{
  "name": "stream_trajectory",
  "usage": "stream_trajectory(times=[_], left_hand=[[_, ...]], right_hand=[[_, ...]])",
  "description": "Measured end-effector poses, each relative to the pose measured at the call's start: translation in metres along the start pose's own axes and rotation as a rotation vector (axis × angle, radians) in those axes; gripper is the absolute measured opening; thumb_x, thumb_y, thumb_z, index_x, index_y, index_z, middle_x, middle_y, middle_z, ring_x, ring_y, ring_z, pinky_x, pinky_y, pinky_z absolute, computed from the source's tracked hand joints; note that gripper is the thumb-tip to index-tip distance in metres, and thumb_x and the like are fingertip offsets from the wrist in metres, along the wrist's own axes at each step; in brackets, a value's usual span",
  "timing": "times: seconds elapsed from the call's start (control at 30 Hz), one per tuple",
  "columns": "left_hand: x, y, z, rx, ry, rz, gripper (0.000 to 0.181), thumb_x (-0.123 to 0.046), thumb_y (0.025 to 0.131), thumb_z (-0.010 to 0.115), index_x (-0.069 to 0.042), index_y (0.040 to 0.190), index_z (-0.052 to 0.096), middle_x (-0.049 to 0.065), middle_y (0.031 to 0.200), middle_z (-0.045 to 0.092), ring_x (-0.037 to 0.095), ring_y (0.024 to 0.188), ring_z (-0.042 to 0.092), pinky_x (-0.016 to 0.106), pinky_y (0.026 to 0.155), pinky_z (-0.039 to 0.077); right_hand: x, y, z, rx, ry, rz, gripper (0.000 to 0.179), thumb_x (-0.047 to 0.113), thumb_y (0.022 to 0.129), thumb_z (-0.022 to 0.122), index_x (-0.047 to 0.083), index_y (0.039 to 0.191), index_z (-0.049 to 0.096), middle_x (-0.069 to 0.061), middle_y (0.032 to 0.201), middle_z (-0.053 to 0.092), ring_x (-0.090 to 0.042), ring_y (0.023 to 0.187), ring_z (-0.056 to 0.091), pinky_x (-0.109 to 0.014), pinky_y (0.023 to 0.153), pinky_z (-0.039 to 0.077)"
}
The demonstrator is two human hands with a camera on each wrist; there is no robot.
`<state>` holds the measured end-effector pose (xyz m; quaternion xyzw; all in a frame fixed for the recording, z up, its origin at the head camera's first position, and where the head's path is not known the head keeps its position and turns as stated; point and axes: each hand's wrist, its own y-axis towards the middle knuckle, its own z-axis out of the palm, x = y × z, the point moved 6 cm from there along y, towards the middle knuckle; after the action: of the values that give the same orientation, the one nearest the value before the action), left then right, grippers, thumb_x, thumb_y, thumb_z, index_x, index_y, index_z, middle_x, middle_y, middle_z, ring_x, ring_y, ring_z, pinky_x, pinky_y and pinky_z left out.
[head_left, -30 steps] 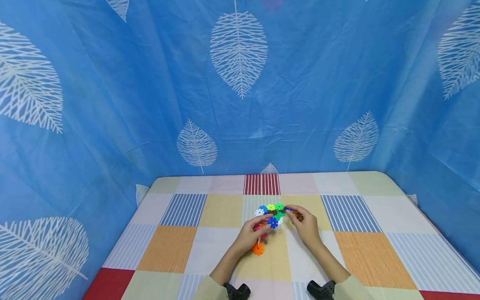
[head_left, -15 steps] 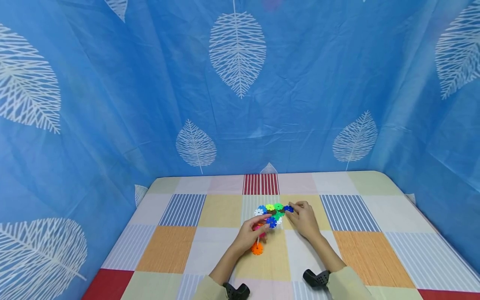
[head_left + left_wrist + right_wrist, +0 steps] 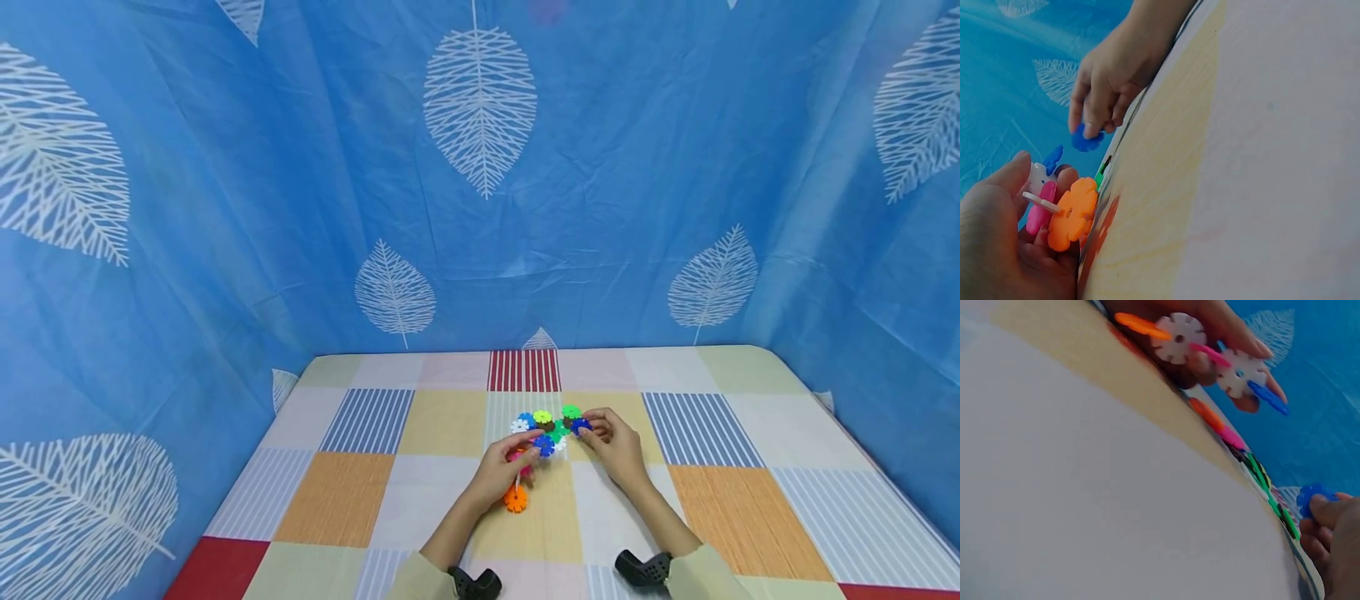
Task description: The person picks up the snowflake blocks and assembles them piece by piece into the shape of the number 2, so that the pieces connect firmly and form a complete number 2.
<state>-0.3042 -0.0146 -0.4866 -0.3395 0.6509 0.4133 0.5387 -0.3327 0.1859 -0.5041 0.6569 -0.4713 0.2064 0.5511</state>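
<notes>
My left hand (image 3: 497,473) grips a chain of slotted, flower-shaped plastic discs. In the left wrist view the chain shows an orange disc (image 3: 1072,214), a pink disc (image 3: 1041,209) and a blue disc (image 3: 1054,160) at its far end. Two white discs (image 3: 1179,339) link these in the right wrist view. My right hand (image 3: 621,450) pinches a separate dark blue disc (image 3: 1314,500) between thumb and fingers, apart from the chain. Just beyond the hands lie loose discs, among them a bright green disc (image 3: 572,412), a yellow disc (image 3: 542,416) and a white disc (image 3: 519,426).
A patchwork-checked cloth (image 3: 442,492) covers the table. Blue curtains (image 3: 600,208) with white leaf prints enclose the back and sides. Each wrist carries a black device, the right one (image 3: 643,569) near the sleeve cuff.
The dark blue disc in my right hand has tilted and shifted slightly toward me. The bright green disc has moved a little right, away from the yellow one. My left hand stays nearly still.
</notes>
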Motion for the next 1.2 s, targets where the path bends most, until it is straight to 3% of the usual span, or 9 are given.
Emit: stream_trajectory(times=[0.17,0.33,0.53,0.8,1.03,1.2], left_hand=[[-0.003,-0.001,0.0,-0.006,0.011,0.004,0.035,-0.01,0.094,0.053,0.004,0.126,0.053,0.033,0.095,0.055,0.02,0.058,0.056,0.019,0.052,0.047],[-0.005,-0.001,0.001,-0.001,0.018,0.008,0.036,-0.01,0.094,0.052,0.004,0.127,0.052,0.034,0.094,0.054,0.017,0.057,0.055,0.019,0.051,0.046],[-0.004,-0.001,0.001,0.018,-0.024,0.006,0.037,-0.009,0.095,0.051,0.006,0.128,0.049,0.039,0.087,0.052,0.014,0.056,0.054,0.018,0.05,0.045],[-0.003,-0.003,0.001,0.0,0.008,-0.015,0.036,-0.011,0.094,0.052,0.004,0.127,0.053,0.032,0.069,0.055,0.017,0.052,0.054,0.016,0.048,0.042],[-0.006,-0.005,0.0,0.021,0.051,-0.034,0.038,-0.013,0.091,0.058,-0.001,0.128,0.054,0.03,0.07,0.058,0.022,0.055,0.055,0.015,0.048,0.042],[-0.009,-0.004,0.0,0.045,0.05,-0.038,0.039,-0.012,0.091,0.057,0.001,0.128,0.053,0.032,0.072,0.057,0.018,0.055,0.055,0.015,0.051,0.044]], right_hand=[[0.016,-0.014,0.007,0.072,0.23,-0.02,0.017,0.0,0.082,0.067,-0.006,0.098,0.064,-0.01,0.077,0.067,-0.015,0.065,0.065,-0.023,0.058,0.053],[0.024,-0.02,0.014,0.136,0.328,0.022,0.011,-0.004,0.082,0.065,-0.008,0.092,0.063,-0.02,0.079,0.066,-0.025,0.066,0.066,-0.032,0.06,0.054],[0.027,-0.022,0.015,0.154,0.348,0.012,0.012,-0.006,0.081,0.065,-0.01,0.092,0.062,-0.024,0.08,0.065,-0.031,0.067,0.066,-0.036,0.06,0.054],[0.03,-0.023,0.019,0.202,0.342,0.004,0.006,-0.005,0.08,0.066,-0.005,0.086,0.064,-0.019,0.081,0.067,-0.024,0.071,0.067,-0.031,0.063,0.054],[0.061,-0.022,0.013,0.203,0.198,-0.083,0.008,-0.015,0.075,0.066,-0.009,0.08,0.064,-0.021,0.078,0.067,-0.034,0.072,0.066,-0.023,0.065,0.053],[0.063,-0.022,0.013,0.202,0.241,-0.098,0.009,-0.016,0.076,0.064,-0.01,0.081,0.064,-0.023,0.078,0.066,-0.035,0.072,0.065,-0.024,0.065,0.053]])
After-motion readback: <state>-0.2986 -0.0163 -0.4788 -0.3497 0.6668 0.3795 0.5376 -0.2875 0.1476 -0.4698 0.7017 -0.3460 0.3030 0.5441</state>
